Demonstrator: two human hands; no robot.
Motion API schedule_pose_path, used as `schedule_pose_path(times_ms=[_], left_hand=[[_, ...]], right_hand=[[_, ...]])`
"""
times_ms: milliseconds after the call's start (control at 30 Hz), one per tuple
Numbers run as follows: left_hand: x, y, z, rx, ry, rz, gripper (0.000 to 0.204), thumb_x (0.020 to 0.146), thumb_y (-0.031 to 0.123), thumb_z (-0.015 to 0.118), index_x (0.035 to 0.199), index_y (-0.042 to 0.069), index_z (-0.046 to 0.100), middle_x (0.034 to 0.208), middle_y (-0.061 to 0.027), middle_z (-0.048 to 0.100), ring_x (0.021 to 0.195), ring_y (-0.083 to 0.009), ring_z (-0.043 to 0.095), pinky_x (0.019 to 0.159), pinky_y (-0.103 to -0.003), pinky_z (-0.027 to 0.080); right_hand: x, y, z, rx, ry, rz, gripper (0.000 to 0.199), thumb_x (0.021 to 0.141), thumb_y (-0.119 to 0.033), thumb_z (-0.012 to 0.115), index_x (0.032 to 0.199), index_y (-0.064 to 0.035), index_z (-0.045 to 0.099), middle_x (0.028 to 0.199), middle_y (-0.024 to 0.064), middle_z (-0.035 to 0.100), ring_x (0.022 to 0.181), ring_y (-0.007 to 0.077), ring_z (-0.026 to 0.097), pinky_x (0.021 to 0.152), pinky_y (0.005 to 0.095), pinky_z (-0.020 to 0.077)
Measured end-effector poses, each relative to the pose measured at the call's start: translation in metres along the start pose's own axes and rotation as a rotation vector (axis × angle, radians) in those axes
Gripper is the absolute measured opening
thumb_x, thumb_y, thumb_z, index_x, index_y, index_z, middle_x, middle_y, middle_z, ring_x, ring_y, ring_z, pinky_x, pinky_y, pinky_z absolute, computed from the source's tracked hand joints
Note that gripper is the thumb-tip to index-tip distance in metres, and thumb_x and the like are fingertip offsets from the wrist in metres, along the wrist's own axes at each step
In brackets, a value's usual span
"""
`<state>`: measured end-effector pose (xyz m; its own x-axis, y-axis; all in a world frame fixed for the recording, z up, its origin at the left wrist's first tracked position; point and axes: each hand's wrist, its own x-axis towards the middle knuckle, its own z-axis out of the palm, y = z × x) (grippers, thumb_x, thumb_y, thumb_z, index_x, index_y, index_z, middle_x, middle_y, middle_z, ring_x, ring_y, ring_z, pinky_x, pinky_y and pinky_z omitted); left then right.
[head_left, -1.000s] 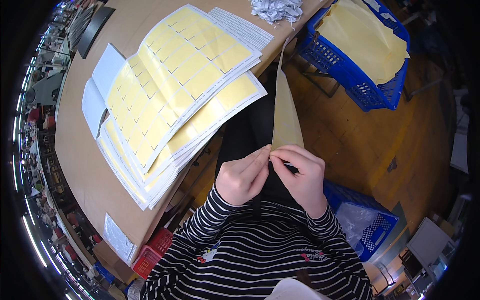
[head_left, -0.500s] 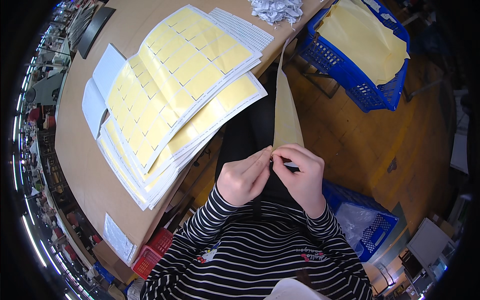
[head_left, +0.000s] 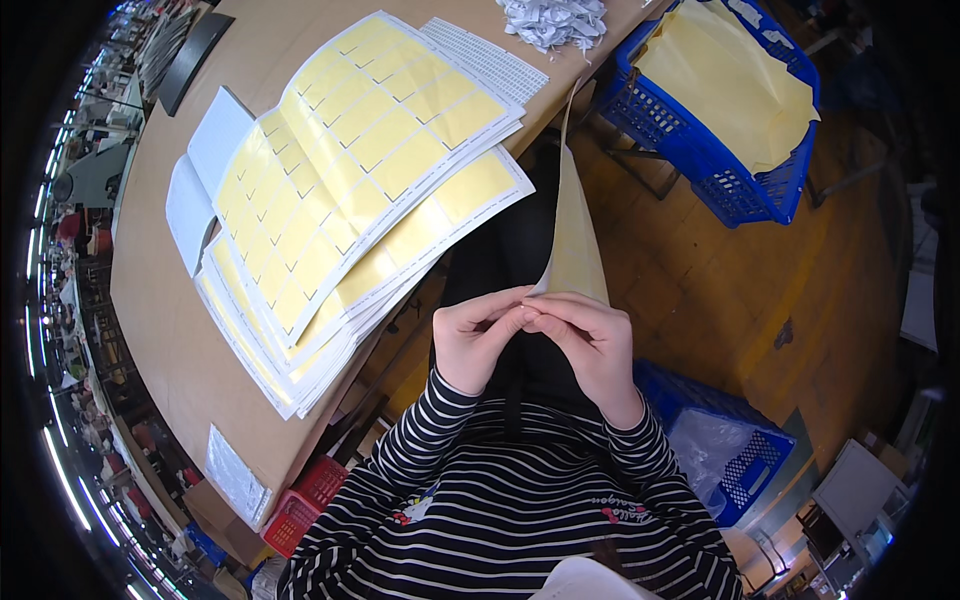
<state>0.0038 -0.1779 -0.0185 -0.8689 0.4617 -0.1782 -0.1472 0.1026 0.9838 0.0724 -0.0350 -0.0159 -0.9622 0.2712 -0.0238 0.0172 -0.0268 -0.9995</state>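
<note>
Over my lap I hold a pale yellow backing sheet [head_left: 574,235] that stands nearly edge-on and rises toward the table edge. My left hand [head_left: 482,338] and my right hand [head_left: 590,340] meet at its lower edge, fingertips pinched together on the paper. A fanned stack of yellow label sheets [head_left: 350,190] lies on the brown table [head_left: 170,330] to my left, hanging a little over the table's edge. Whether something small sits between my fingertips cannot be made out.
A blue basket [head_left: 700,150] holding yellow sheets stands on the wooden floor ahead right. Another blue crate [head_left: 715,440] with a clear bag is at my right side. Crumpled white scraps [head_left: 555,20] lie at the table's far end. A red basket [head_left: 300,505] sits under the table.
My hands stay at the sheet's lower edge. My right fingers have closed in against the left ones, and a dark bit seen between them earlier is hidden now.
</note>
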Motion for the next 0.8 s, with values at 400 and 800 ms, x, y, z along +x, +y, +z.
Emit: schedule_pose_path(times_ms=[400,800], left_hand=[[-0.008,-0.032,-0.017,-0.18,-0.011,-0.089,0.017,0.086,0.0,0.069,0.102,-0.007,0.07,0.088,-0.0127,0.073,0.079,-0.0142,0.069,0.076,-0.025,0.055],[-0.001,-0.074,-0.023,-0.478,-0.245,-0.568,0.092,0.09,0.078,0.019,0.139,0.001,0.032,0.063,-0.0075,0.063,0.05,-0.0155,0.061,0.048,-0.023,0.048]], right_hand=[[0.0,0.019,0.004,0.319,-0.106,0.191,0.018,0.097,-0.006,0.056,0.108,0.0073,0.064,0.089,0.0108,0.069,0.079,0.0139,0.067,0.077,0.0238,0.0544],[-0.014,0.068,-0.005,0.424,-0.474,0.652,0.015,0.099,-0.017,0.053,0.091,-0.0054,0.058,0.072,0.0031,0.064,0.058,0.0083,0.062,0.051,0.019,0.047]])
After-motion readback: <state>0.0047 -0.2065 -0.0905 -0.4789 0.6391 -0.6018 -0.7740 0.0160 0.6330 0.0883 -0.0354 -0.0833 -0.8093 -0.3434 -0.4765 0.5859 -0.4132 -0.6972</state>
